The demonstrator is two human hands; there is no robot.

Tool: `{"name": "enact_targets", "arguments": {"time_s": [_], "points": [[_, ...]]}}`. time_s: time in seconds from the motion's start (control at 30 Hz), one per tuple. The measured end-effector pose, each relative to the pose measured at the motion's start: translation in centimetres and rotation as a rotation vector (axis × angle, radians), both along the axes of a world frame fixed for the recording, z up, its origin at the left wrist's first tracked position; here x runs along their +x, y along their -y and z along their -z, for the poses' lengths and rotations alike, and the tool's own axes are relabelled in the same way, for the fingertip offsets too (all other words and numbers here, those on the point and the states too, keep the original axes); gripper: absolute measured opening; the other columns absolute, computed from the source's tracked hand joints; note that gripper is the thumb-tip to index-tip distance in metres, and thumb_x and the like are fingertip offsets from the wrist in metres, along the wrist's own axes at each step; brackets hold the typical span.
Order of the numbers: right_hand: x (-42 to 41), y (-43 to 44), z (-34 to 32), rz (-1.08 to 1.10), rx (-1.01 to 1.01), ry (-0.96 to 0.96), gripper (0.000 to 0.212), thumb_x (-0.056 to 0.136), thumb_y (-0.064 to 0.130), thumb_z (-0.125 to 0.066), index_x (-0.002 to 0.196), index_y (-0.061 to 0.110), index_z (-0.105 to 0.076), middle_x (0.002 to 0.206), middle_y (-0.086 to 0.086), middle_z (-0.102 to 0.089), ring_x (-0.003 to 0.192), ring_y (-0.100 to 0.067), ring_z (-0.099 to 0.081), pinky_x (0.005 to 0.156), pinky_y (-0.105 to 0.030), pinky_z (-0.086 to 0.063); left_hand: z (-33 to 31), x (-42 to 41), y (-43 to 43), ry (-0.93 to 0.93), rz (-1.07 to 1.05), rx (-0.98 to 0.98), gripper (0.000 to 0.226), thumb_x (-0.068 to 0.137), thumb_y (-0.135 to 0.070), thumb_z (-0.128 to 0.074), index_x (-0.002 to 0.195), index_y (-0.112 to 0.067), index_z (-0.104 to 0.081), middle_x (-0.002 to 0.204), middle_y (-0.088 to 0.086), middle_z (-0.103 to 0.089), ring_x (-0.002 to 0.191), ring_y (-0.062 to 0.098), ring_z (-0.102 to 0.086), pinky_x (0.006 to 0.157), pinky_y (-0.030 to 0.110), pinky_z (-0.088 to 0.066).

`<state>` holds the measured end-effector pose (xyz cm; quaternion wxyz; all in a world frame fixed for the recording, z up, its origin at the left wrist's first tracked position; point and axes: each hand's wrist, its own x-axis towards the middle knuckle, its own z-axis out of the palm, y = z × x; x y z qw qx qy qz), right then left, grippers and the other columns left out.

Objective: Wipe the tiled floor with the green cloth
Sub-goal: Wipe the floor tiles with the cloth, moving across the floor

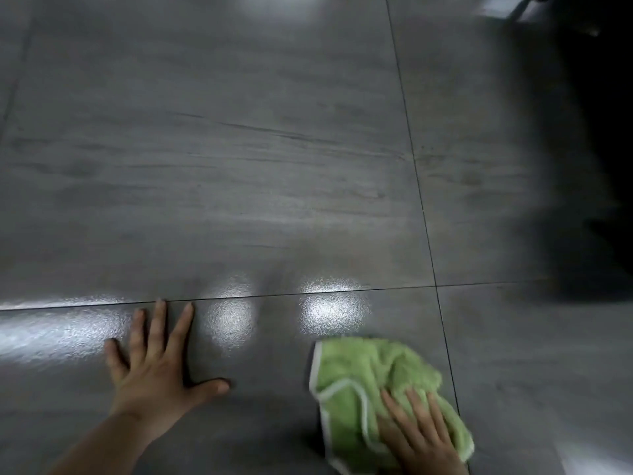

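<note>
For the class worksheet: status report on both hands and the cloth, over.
Left hand flat on grey tiled floor, fingers spread. Right hand pressing crumpled green cloth with white trim. Dark blurred shape far right, apart from cloth.

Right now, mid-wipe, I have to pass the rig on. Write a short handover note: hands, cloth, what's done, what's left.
Left hand: flat on the tiled floor, fingers spread, holding nothing; it looks like a brace.
Right hand: straight fingers pressing down on the green cloth.
Cloth: bunched on the near tile, its right edge at the grout line that runs away from the person.
Done: cannot tell how much has been wiped; the bright patches look like light reflections.
Left: probably the tiles ahead and to the right.
</note>
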<state>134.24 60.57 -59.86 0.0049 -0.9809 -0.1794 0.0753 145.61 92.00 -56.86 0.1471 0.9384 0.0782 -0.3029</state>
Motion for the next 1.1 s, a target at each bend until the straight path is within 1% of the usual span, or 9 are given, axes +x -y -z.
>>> {"name": "enact_targets", "arguments": {"time_s": [0.1, 0.17, 0.23, 0.3, 0.57, 0.7, 0.83, 0.97, 1.1], "points": [[2.5, 1.4, 0.2, -0.129, -0.018, 0.007, 0.026, 0.091, 0.035, -0.031, 0.112, 0.031, -0.046, 0.156, 0.001, -0.006, 0.144, -0.026, 0.002, 0.114, -0.044, -0.009, -0.1, 0.1, 0.0, -0.020, 0.004, -0.004, 0.126, 0.019, -0.082, -0.021, 0.122, -0.028, 0.027, 0.131, -0.016, 0.031, 0.141, 0.020, 0.022, 0.110, 0.042, 0.014], [7.9, 2.7, 0.0, -0.122, -0.033, -0.009, 0.050, 0.076, 0.044, -0.038, 0.123, 0.027, -0.041, 0.156, 0.002, -0.007, 0.144, -0.026, 0.004, 0.112, -0.046, -0.009, -0.2, 0.3, 0.2, -0.078, 0.022, 0.016, 0.125, 0.024, -0.083, -0.023, 0.122, -0.028, 0.032, 0.128, -0.016, 0.036, 0.140, 0.021, 0.025, 0.111, 0.044, 0.013], [13.9, 3.2, -0.8, 0.126, -0.003, -0.034, 0.067, 0.074, 0.049, -0.030, 0.134, 0.021, -0.036, 0.153, -0.002, -0.017, 0.142, -0.028, -0.004, 0.112, -0.051, -0.015, -0.2, 0.3, 0.5, -0.115, 0.037, 0.059, 0.127, 0.043, -0.085, -0.042, 0.131, -0.027, 0.030, 0.130, -0.013, 0.038, 0.139, 0.023, 0.027, 0.113, 0.047, 0.012], [16.9, 2.3, -2.0, 0.439, 0.062, -0.240, 0.076, 0.075, 0.054, -0.018, 0.144, 0.021, -0.021, 0.157, 0.002, -0.003, 0.143, -0.025, 0.007, 0.116, -0.046, 0.000, -0.3, 0.4, 0.8, -0.133, 0.052, 0.125, 0.121, 0.062, -0.073, -0.056, 0.134, -0.026, 0.029, 0.141, -0.007, 0.037, 0.139, 0.024, 0.028, 0.114, 0.048, 0.011], [0.4, 1.4, -1.2, 0.206, 0.095, -0.243, 0.051, 0.094, 0.051, -0.010, 0.105, 0.019, -0.048, 0.157, 0.007, 0.003, 0.145, -0.020, 0.002, 0.116, -0.035, -0.001, -1.3, 0.6, 0.5, -0.157, 0.062, 0.110, 0.124, 0.030, -0.085, -0.022, 0.115, -0.020, 0.040, 0.127, -0.010, 0.041, 0.137, 0.021, 0.031, 0.114, 0.051, 0.010], [6.3, -0.6, -0.8, 0.178, 0.091, -0.163, 0.051, 0.093, 0.052, -0.006, 0.129, 0.025, -0.029, 0.157, 0.010, 0.004, 0.143, -0.015, 0.014, 0.114, -0.037, 0.007, -1.1, 0.6, 0.6, -0.195, 0.090, 0.158, 0.120, 0.067, -0.070, -0.054, 0.125, -0.018, 0.037, 0.129, -0.008, 0.042, 0.138, 0.025, 0.030, 0.114, 0.052, 0.011], [15.6, -2.9, -2.4, 0.362, 0.068, -0.299, 0.056, 0.094, 0.045, -0.025, 0.145, 0.026, -0.012, 0.157, 0.004, 0.006, 0.140, -0.016, 0.023, 0.114, -0.042, 0.009, -2.5, 1.2, 0.3, -0.169, 0.091, 0.128, 0.095, 0.079, -0.058, -0.050, 0.142, -0.029, 0.015, 0.153, -0.002, 0.022, 0.143, 0.021, 0.017, 0.118, 0.044, 0.001], [17.2, -3.6, -5.6, 0.375, 0.031, -0.379, 0.055, 0.095, 0.031, -0.039, 0.144, 0.025, -0.016, 0.157, 0.005, 0.003, 0.144, -0.027, 0.002, 0.115, -0.039, -0.014, -6.2, 0.8, -0.8, -0.133, 0.034, 0.058, 0.068, 0.086, -0.046, -0.049, 0.142, -0.028, -0.016, 0.155, -0.004, -0.011, 0.142, 0.017, -0.015, 0.117, 0.031, -0.018], [14.6, -4.0, -7.8, 0.292, 0.007, -0.419, 0.056, 0.086, 0.031, -0.055, 0.137, 0.021, -0.035, 0.151, -0.001, -0.027, 0.136, -0.029, -0.029, 0.098, -0.030, -0.042, -9.1, -1.1, -1.9, -0.148, 0.070, 0.035, 0.057, 0.089, -0.036, -0.045, 0.140, -0.028, -0.022, 0.153, -0.004, -0.017, 0.141, 0.013, -0.018, 0.114, 0.026, -0.019]]}}
